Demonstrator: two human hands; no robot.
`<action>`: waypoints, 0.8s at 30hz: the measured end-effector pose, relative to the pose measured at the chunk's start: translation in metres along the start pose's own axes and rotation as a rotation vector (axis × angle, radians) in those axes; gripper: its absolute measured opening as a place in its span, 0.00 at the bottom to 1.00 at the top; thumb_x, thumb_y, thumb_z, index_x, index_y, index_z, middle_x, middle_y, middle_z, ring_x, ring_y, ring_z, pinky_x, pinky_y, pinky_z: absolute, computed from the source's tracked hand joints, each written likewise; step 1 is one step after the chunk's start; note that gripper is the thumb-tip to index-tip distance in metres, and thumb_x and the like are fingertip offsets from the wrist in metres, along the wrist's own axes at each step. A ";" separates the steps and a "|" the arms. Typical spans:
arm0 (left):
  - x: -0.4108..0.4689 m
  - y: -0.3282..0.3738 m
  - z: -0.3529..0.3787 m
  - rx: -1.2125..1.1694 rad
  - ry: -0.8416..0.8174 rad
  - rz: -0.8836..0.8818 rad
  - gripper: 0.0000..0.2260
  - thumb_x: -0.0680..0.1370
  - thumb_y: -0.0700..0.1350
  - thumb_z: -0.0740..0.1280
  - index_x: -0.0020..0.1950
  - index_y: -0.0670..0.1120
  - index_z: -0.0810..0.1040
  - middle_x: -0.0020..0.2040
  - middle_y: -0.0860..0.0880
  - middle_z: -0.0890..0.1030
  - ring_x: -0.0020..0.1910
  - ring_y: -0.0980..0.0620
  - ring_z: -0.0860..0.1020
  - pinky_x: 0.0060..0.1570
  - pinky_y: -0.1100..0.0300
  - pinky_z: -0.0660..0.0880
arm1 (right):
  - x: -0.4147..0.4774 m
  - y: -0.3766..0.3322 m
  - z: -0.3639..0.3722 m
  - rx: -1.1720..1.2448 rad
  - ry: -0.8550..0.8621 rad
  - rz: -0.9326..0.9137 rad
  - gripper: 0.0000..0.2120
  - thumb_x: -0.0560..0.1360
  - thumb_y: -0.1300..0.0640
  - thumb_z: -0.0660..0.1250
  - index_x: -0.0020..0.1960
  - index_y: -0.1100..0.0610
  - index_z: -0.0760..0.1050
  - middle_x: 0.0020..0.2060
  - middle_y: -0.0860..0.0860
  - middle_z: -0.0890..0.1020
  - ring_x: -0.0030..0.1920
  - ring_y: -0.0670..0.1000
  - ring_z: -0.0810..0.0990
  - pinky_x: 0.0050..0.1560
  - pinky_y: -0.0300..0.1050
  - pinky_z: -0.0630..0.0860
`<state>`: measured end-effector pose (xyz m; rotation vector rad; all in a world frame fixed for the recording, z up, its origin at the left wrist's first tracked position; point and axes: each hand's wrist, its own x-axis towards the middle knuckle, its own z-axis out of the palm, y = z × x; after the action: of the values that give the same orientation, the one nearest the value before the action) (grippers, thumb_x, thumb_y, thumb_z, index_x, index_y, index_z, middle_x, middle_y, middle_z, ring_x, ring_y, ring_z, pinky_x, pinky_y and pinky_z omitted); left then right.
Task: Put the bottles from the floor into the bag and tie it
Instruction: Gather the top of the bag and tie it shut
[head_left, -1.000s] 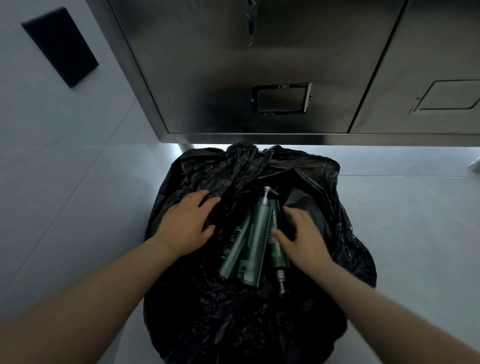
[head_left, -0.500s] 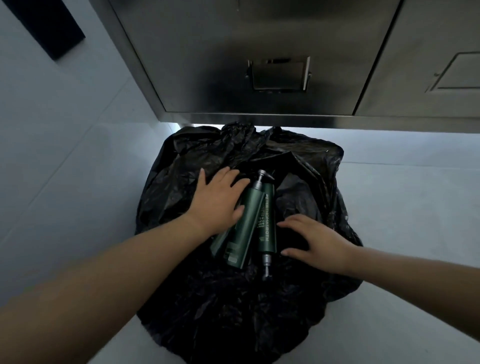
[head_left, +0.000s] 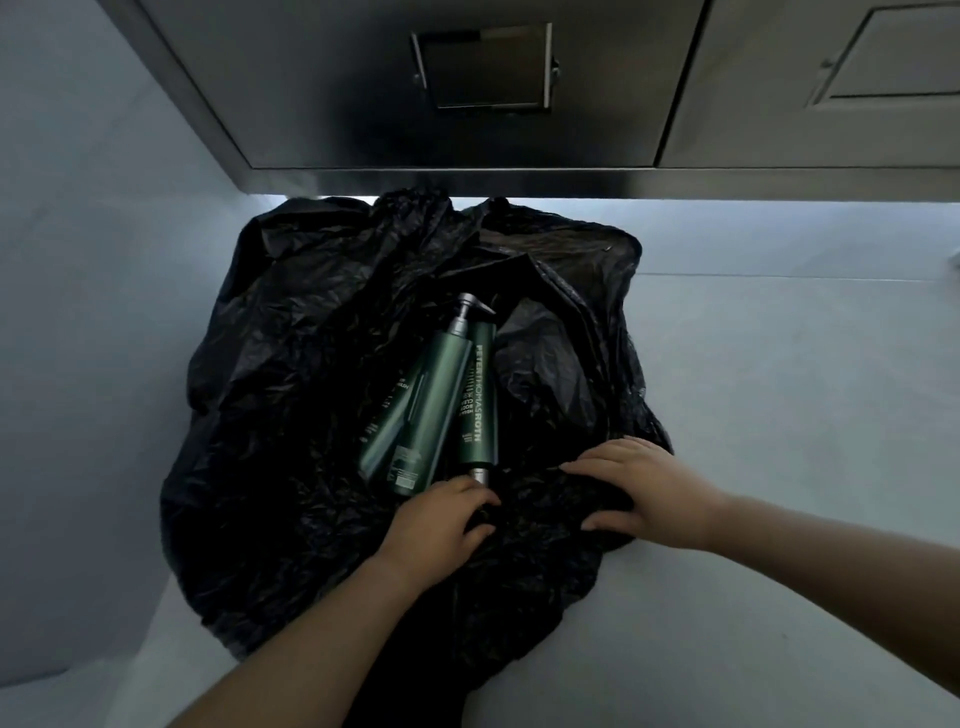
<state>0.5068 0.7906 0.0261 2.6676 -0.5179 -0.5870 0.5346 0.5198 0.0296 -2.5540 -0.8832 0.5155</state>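
Note:
A crumpled black plastic bag (head_left: 291, 395) lies spread on the pale floor. Three dark green pump bottles lie side by side on it: a middle bottle (head_left: 431, 410) with its pump pointing away, a lettered bottle (head_left: 478, 405) on its right with the pump toward me, and a bottle (head_left: 389, 415) partly tucked under on the left. My left hand (head_left: 436, 525) rests on the bag just below the bottles, fingers curled onto the plastic. My right hand (head_left: 644, 493) presses on a fold of the bag to the right, fingers spread.
A stainless steel cabinet (head_left: 467, 135) with a recessed handle (head_left: 485, 65) overhangs the far side of the bag. A second cabinet door (head_left: 831, 83) stands at the right. A pale wall (head_left: 78, 260) runs along the left; the light floor (head_left: 779, 364) extends right.
My left hand has come off the bottles and moved down toward me onto the bag's near part. My right hand has shifted right onto a fold of the bag. The bottles stay put.

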 end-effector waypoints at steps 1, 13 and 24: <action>0.001 0.000 -0.001 -0.009 0.012 -0.006 0.14 0.77 0.51 0.64 0.61 0.54 0.75 0.60 0.55 0.76 0.58 0.55 0.75 0.52 0.63 0.72 | 0.001 0.000 -0.001 0.012 0.004 0.011 0.30 0.71 0.36 0.63 0.69 0.46 0.66 0.63 0.48 0.75 0.64 0.49 0.70 0.67 0.41 0.59; 0.017 -0.020 -0.030 -0.051 0.120 -0.143 0.06 0.73 0.41 0.69 0.49 0.48 0.81 0.48 0.50 0.82 0.48 0.52 0.79 0.45 0.63 0.70 | -0.026 0.001 -0.004 0.001 -0.040 0.064 0.19 0.73 0.41 0.64 0.60 0.49 0.76 0.55 0.48 0.78 0.59 0.50 0.73 0.61 0.43 0.68; 0.042 0.004 -0.074 0.104 0.099 0.021 0.12 0.74 0.53 0.67 0.57 0.55 0.75 0.54 0.54 0.78 0.54 0.55 0.76 0.52 0.57 0.75 | 0.017 0.007 -0.055 0.175 0.453 0.238 0.17 0.70 0.48 0.71 0.56 0.53 0.78 0.54 0.52 0.79 0.55 0.52 0.77 0.58 0.39 0.68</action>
<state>0.5748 0.7888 0.0766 2.7691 -0.5617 -0.4296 0.5755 0.5122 0.0694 -2.4742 -0.3620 0.0623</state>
